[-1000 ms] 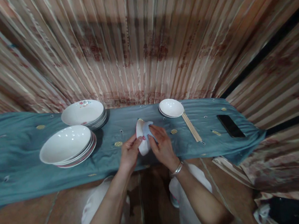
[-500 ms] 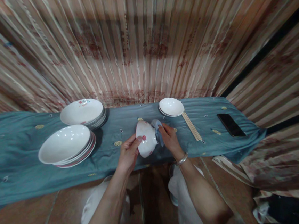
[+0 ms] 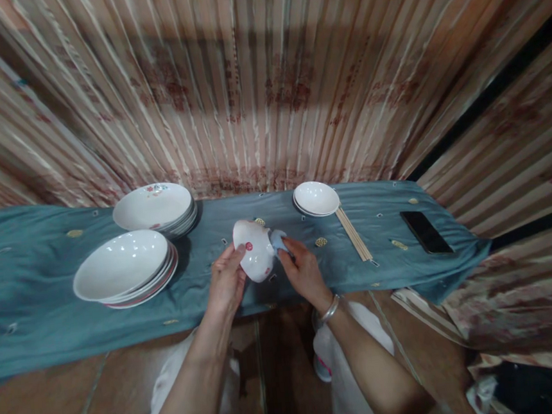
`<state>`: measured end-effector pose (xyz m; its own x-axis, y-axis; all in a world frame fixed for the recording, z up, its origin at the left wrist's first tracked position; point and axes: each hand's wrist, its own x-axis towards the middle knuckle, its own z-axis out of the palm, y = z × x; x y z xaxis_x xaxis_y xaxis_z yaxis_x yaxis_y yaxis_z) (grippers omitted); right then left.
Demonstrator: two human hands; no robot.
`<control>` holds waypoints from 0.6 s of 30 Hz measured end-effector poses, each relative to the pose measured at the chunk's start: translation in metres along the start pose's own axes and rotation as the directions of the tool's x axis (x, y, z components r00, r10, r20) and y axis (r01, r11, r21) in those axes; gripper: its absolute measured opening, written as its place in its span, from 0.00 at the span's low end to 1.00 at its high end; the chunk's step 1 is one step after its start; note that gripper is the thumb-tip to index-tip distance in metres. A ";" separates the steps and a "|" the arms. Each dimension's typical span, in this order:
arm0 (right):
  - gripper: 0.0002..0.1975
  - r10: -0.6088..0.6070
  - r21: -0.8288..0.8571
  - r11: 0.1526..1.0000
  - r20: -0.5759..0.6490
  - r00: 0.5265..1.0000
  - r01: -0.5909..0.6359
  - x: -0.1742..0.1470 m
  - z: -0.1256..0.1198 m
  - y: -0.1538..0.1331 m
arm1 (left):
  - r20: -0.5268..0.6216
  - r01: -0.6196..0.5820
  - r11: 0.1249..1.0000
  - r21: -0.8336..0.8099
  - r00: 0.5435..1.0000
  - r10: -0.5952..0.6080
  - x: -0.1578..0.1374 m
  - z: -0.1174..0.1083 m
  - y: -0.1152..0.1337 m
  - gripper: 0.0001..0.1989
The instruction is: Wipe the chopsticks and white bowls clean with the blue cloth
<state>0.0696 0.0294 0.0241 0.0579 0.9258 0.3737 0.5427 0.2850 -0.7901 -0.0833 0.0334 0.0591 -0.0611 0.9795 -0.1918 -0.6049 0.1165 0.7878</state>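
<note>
A white bowl with small red marks is tipped on its side above the cloth-covered table, its foot toward the right. My left hand grips it by the rim side, thumb on the outer wall. In my right hand is a bunched light-blue cloth, pressed against the foot of the bowl. A silver bangle circles my right wrist. The bowl's inside faces away to the left and is hidden.
Stacked large white bowls and plates stand on the left. Small white dishes, chopsticks and a black phone lie right on the teal tablecloth. A patterned curtain hangs behind.
Both hands have shifted a little left with the bowl and cloth. The bowl has turned slightly, its foot tilting upward. The cloth remains at its foot.
</note>
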 end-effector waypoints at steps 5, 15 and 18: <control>0.16 0.002 0.128 0.992 -0.024 1.000 0.001 -0.002 -0.001 -0.005 | 0.012 0.018 1.000 0.012 1.000 -0.018 -0.001 0.001 -0.001 0.20; 0.18 -0.203 -0.185 0.963 -0.025 0.979 0.195 0.007 -0.007 0.009 | 0.023 0.073 0.997 0.006 0.997 -0.073 -0.002 0.006 -0.003 0.20; 0.18 -0.233 -0.247 0.940 0.035 0.972 0.235 0.007 -0.008 0.010 | 0.019 0.062 0.998 0.000 0.998 -0.062 -0.001 0.004 -0.002 0.20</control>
<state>0.0825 0.0372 0.0226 -0.0993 0.8417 0.5308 0.7306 0.4238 -0.5353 -0.0788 0.0331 0.0600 -0.0083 0.9735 -0.2286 -0.6073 0.1767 0.7745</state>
